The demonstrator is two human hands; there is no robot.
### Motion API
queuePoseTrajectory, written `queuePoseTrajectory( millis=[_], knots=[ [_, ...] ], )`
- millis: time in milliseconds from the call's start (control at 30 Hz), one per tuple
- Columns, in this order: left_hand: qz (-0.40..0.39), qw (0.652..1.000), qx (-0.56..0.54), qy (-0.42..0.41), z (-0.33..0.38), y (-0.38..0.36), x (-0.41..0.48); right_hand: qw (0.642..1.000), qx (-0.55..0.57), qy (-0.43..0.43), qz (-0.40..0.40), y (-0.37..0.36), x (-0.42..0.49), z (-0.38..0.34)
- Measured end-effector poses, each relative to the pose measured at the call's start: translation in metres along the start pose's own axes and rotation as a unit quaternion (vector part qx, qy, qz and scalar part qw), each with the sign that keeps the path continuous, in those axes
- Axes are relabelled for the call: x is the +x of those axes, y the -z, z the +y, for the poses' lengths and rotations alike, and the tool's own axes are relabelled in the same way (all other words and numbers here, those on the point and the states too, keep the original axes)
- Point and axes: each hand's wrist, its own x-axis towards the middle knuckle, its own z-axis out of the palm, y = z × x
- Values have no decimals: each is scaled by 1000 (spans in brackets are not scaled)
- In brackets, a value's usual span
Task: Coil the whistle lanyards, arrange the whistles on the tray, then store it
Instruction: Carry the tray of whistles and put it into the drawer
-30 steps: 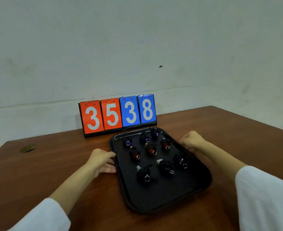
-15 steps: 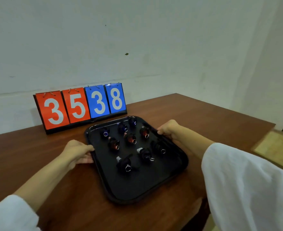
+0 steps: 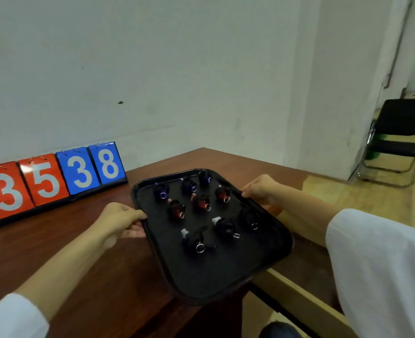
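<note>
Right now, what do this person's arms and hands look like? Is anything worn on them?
The left hand and right hand are bare: no gloves, rings or watch show. Loose, plain white fabric forms the left sleeve and right sleeve, which stop well short of the hands.

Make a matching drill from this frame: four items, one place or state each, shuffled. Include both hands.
1 left hand
2 right hand
3 scoreboard
4 black chair

A on the floor, far right
B grips right rim of tray
C stands on table
D grips left rim of tray

Pairs: 1-D, 2-B, 3-C, 4-A
</note>
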Motion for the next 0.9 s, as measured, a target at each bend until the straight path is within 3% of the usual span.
queuePoseTrajectory(
  millis=[500,633,900],
  knots=[
    [-162,986,-31,-26,25,-226,-42,991,-7,-74,108,201,-59,156],
    [-204,979,-25,-14,15,-269,-50,988,-7,-97,119,226,-65,202],
    [-202,978,-13,44,-18,-318,-33,983,-24,-144,112,225,-53,253]
  ],
)
